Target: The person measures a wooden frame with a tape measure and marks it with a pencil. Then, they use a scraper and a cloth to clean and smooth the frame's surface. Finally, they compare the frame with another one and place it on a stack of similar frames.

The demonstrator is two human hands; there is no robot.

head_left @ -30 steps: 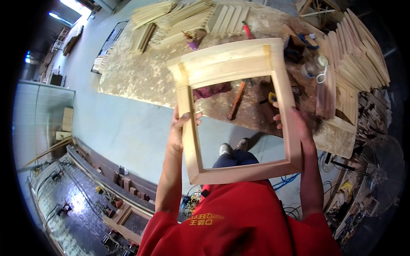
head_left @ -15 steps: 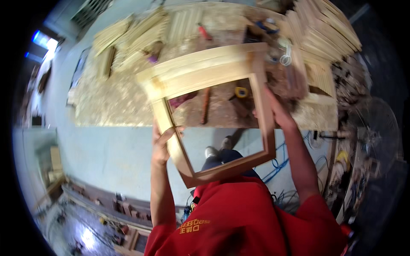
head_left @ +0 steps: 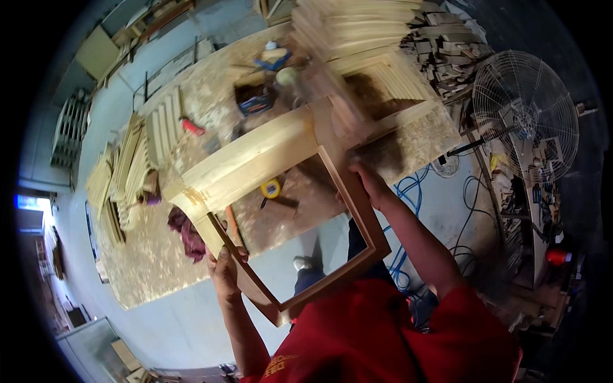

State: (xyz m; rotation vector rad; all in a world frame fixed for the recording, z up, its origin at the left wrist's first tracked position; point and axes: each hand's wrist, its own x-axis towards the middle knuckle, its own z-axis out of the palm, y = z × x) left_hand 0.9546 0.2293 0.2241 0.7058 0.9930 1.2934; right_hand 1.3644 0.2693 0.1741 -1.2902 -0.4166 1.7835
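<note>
Between both my hands is a wooden frame (head_left: 249, 156) with a wide, pale top rail and a square opening, held tilted over the near edge of the workbench (head_left: 153, 274). My left hand (head_left: 225, 268) grips its left side piece, thumb on the face. On the opposite side piece, my right hand (head_left: 367, 185) is wrapped round the outer edge, its fingers partly hidden behind the wood. Through and beside the opening I see a yellow tape measure (head_left: 271, 188), an orange stick-like tool (head_left: 232, 220) and a dark red cloth (head_left: 186, 235) lying on the bench.
Stacked wooden frames (head_left: 377, 70) stand at the bench's far right. Wooden strips (head_left: 131, 172) and a red-handled tool (head_left: 191, 126) lie left, with an open box (head_left: 252, 96) at the back. A caged fan (head_left: 527, 118) stands right; blue hose (head_left: 402, 255) coils on the floor.
My view has swung to the right, bringing the fan and stacked frames further into sight. The wooden frame has turned and tilted, still held by both hands.
</note>
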